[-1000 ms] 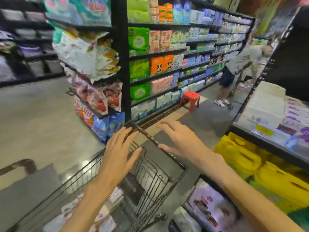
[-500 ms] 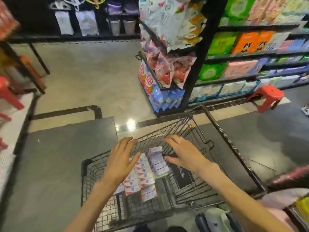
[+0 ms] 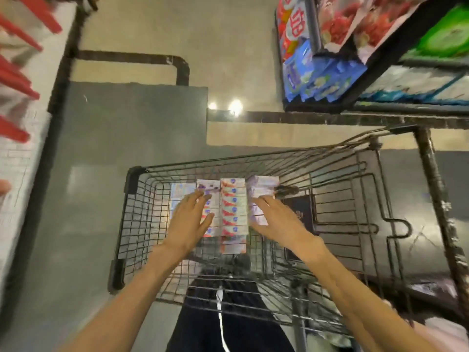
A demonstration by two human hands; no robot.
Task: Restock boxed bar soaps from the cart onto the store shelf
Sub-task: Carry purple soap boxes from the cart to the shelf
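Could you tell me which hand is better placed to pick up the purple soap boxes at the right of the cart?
The right hand: its open fingers already lie over the purple boxes, while the left hand is over another row.

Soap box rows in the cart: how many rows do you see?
4 rows, side by side in the cart. Left hand covers the left rows, right hand the rightmost; more may be hidden.
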